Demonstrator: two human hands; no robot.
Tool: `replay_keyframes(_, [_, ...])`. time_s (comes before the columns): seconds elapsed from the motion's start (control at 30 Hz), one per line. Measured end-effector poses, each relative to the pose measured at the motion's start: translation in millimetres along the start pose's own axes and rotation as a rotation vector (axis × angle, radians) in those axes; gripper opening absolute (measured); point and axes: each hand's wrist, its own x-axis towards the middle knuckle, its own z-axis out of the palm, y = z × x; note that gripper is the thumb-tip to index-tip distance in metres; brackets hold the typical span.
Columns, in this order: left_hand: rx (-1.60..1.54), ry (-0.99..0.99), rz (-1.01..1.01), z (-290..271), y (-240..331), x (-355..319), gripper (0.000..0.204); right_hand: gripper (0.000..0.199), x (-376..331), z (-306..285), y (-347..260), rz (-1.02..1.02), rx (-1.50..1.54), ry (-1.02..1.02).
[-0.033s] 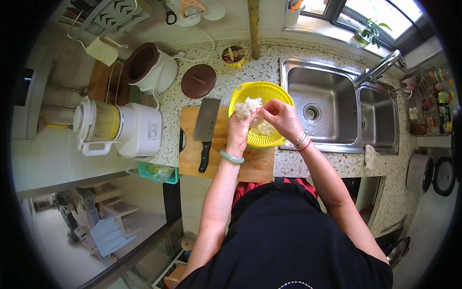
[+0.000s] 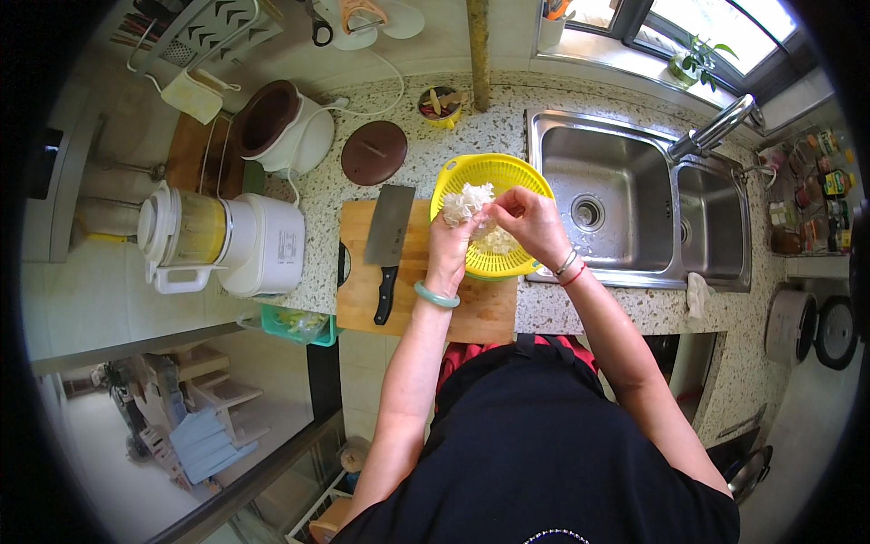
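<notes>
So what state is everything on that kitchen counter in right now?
Left hand: grip closed on the white fungus.
Right hand: pinching the same white fungus.
Yellow colander: upright on the cutting board, partly filled with white pieces.
Cleaver: lying flat on the wooden cutting board.
Brown pot: open, brown lid beside it.
Sink: empty, faucet not running.

A home kitchen: a steel double sink under a window, with a cleaver on a wooden chopping board left of it.
</notes>
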Motion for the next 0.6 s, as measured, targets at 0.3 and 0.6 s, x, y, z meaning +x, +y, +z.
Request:
replay_keyframes(0.3, [-0.043,-0.012,-0.019,2,5,-2,0.030,0.013,4,6,1,-0.050,-0.119,0.092])
replay_keyframes(0.6, [-0.219,-0.075,-0.105,-8,3,-1,0.033,0.013,3,-2,20,0.042,0.100,0.100])
